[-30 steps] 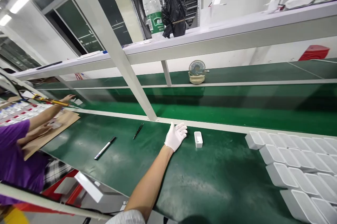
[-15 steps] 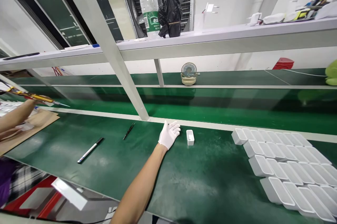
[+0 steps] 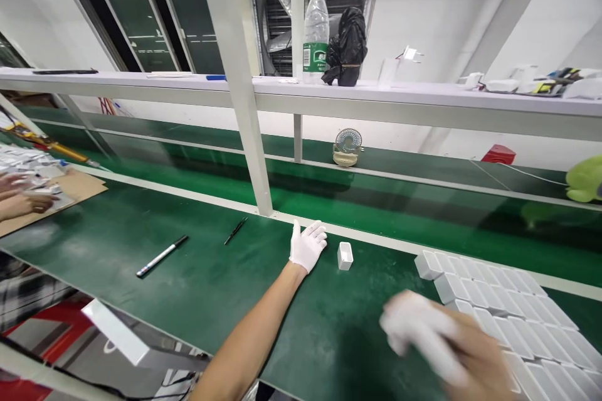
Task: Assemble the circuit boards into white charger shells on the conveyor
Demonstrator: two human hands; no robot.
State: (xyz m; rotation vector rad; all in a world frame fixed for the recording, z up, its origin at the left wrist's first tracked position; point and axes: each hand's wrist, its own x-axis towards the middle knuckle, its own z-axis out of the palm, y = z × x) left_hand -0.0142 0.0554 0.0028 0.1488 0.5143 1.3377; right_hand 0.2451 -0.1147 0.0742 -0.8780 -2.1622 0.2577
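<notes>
Green tabletop (image 3: 202,282) carries the small white box (image 3: 345,256). Just left of it lies the left hand (image 3: 308,247), gloved, fingers loosely spread. Right of it, near rows of white boxes (image 3: 531,332), blurs the right hand (image 3: 421,329); I can't tell its grip.

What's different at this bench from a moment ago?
The right hand has come into view near the rows of white boxes, too blurred to tell whether it holds anything. The left hand still lies open beside the small box; the pen hasn't moved.
</notes>
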